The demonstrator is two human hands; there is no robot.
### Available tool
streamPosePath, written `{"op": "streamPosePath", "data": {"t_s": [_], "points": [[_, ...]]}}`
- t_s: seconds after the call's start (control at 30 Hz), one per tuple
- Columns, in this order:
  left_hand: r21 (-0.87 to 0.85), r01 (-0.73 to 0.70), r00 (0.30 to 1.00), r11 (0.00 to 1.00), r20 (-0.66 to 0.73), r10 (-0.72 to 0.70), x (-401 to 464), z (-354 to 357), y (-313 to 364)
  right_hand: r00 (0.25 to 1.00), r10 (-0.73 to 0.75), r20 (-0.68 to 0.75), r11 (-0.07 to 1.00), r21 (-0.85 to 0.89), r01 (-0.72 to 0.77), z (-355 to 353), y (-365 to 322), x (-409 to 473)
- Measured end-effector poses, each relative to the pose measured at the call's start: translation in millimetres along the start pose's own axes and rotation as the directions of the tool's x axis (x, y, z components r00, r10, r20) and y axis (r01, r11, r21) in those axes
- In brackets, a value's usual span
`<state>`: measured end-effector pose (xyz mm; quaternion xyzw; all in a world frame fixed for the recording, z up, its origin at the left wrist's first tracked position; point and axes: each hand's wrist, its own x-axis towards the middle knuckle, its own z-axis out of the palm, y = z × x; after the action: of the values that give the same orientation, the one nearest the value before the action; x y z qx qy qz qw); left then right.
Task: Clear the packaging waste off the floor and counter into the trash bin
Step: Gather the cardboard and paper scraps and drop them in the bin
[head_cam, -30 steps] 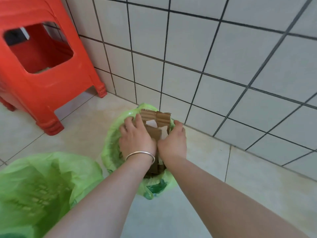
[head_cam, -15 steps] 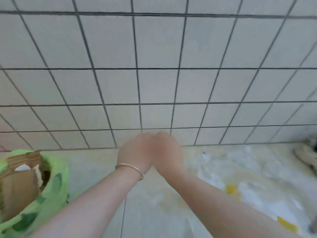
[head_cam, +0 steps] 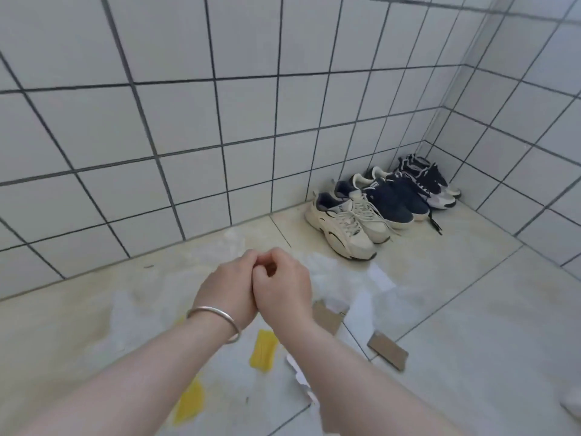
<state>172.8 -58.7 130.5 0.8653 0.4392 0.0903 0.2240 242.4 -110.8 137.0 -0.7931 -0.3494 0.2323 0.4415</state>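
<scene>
My left hand, with a silver bangle on its wrist, and my right hand are pressed together in front of me, fingers curled shut, nothing visible in them. Below them clear plastic wrap lies spread on the floor tiles, with yellow pieces on it. To the right lie white paper and two brown cardboard scraps, one beside my right wrist, the other further right. The trash bin is out of view.
Three pairs of sneakers stand along the tiled wall in the far right corner: a cream pair, a navy pair and a dark-and-white pair. White tiled walls enclose the back and right.
My hands left the cardboard in the green-lined bin and came together, empty. The view swung right, so the bin and red stool are gone and the floor litter and shoes appeared.
</scene>
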Motion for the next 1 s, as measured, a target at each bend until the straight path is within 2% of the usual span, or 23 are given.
{"op": "streamPosePath", "data": {"t_s": [0.17, 0.33, 0.53, 0.77, 0.9, 1.0], "points": [[-0.040, 0.038, 0.995, 0.998, 0.094, -0.034, 16, 77, 58, 0.994, 0.108, 0.006, 0.994, 0.025, -0.109, -54, 78, 18], [-0.109, 0.103, 0.976, 0.989, 0.205, -0.079, 22, 136, 81, 0.978, 0.209, 0.027, 0.976, 0.053, -0.210, -70, 142, 29], [-0.143, 0.201, 0.955, 0.969, 0.250, -0.161, 20, 171, 70, 0.958, 0.258, 0.125, 0.966, -0.008, -0.259, -63, 185, 30], [-0.170, 0.257, 0.916, 0.951, 0.357, -0.183, 22, 206, 42, 0.911, 0.364, 0.194, 0.931, -0.049, -0.362, -47, 212, 27], [-0.137, 0.303, 0.873, 0.943, 0.437, -0.217, 18, 221, 14, 0.879, 0.424, 0.219, 0.904, -0.161, -0.397, -41, 231, 24], [-0.053, 0.289, 0.894, 0.956, 0.372, -0.249, 13, 229, -10, 0.839, 0.470, 0.276, 0.873, -0.284, -0.396, -35, 248, 18]]}}
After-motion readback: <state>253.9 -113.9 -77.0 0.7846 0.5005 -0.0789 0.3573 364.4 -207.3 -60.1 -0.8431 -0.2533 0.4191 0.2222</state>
